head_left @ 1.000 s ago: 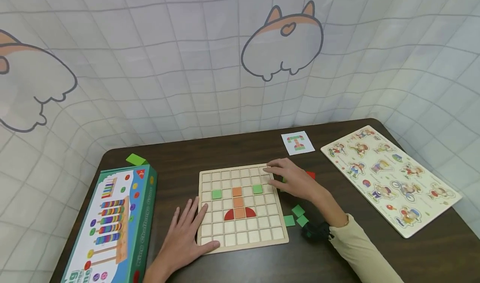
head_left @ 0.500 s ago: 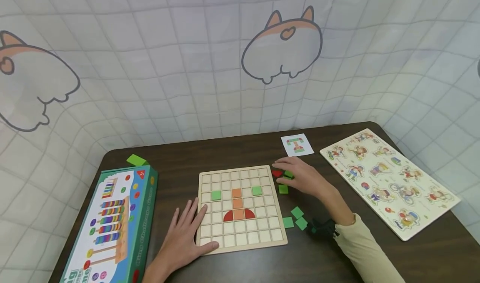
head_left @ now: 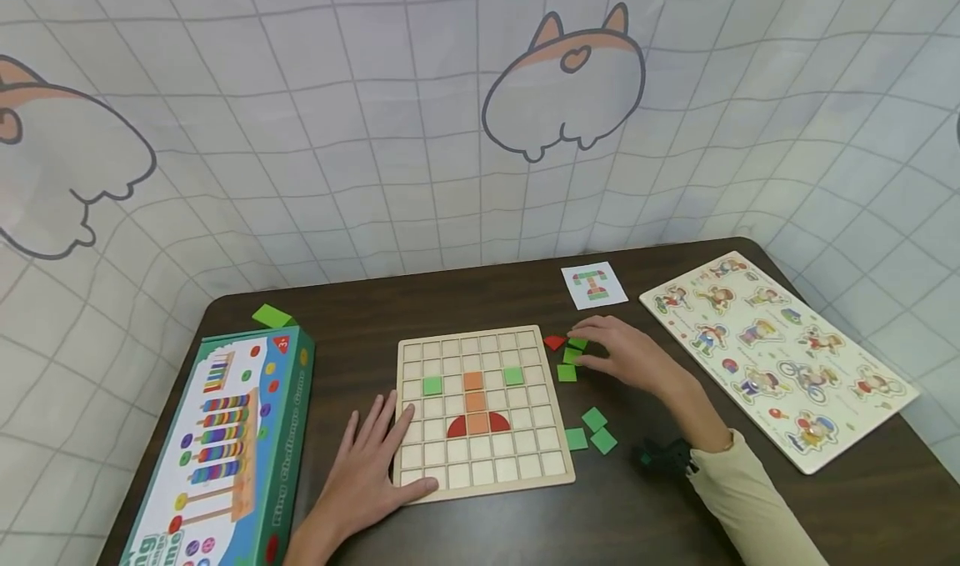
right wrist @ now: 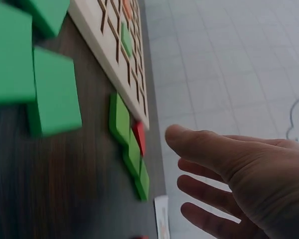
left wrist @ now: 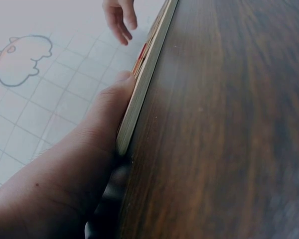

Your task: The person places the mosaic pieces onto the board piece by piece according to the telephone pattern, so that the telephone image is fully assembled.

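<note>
My left hand (head_left: 367,466) rests with spread fingers on the left edge of a wooden grid board (head_left: 487,493), thumb at its near left corner. On the board sit an upright column of orange squares (head_left: 476,402), a red quarter-round piece (head_left: 499,423) on either side of its base, and two green squares (head_left: 432,385) higher up. My right hand (head_left: 626,353) hovers past the board's far right side, fingers apart and holding nothing, as the right wrist view shows. Below its fingertips lie several green squares (head_left: 567,373) and a red piece (head_left: 554,343).
Three more green squares (head_left: 594,419) lie right of the board. A picture card (head_left: 594,286) with a red, green and orange figure is behind. A printed puzzle board (head_left: 787,358) lies at the right, a game box (head_left: 217,441) at the left, a green block (head_left: 272,316) behind it.
My right hand has moved right, from over the board's far right corner to past the loose green squares, uncovering them and a red piece. My left hand stays on the board.
</note>
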{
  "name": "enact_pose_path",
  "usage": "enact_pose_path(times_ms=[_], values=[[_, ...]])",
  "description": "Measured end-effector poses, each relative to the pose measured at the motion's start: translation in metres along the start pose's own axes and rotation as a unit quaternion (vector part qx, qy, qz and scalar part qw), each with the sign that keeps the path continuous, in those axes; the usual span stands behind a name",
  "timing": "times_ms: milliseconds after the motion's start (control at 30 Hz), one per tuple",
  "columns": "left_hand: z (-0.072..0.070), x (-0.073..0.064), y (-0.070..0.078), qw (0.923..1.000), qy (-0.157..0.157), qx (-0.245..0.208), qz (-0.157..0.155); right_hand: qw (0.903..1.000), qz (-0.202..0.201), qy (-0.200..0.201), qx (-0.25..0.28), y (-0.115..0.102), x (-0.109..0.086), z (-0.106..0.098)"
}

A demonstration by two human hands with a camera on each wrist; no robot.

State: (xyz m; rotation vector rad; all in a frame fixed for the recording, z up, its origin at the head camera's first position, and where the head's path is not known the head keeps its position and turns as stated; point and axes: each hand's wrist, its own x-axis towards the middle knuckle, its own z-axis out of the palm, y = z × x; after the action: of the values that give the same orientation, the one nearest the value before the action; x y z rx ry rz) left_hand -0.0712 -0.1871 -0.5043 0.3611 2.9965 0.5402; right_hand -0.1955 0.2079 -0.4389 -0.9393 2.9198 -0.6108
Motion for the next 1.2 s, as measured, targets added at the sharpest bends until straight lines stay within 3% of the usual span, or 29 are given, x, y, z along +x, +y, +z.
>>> enact_pose_path(times_ms=[367, 567, 900, 1200], values=[[-0.005, 0.001, 0.003, 0.9999, 0.002, -0.013, 0.011, 0.9998, 0.005, -0.012, 0.015, 0.017, -0.014, -0.005], [-0.006, -0.002, 0.001, 0.9999, -0.001, -0.008, 0.009, 0.9993, -0.011, -0.016, 0.032, 0.012, -0.012, 0.000], [-0.003, -0.002, 0.001, 0.9999, -0.001, -0.010, 0.008, 0.9956, -0.033, -0.071, 0.051, -0.006, -0.007, 0.009], [-0.004, -0.002, 0.001, 0.9999, -0.006, -0.014, 0.004, 0.9962, -0.055, -0.060, 0.030, -0.010, -0.007, 0.015]])
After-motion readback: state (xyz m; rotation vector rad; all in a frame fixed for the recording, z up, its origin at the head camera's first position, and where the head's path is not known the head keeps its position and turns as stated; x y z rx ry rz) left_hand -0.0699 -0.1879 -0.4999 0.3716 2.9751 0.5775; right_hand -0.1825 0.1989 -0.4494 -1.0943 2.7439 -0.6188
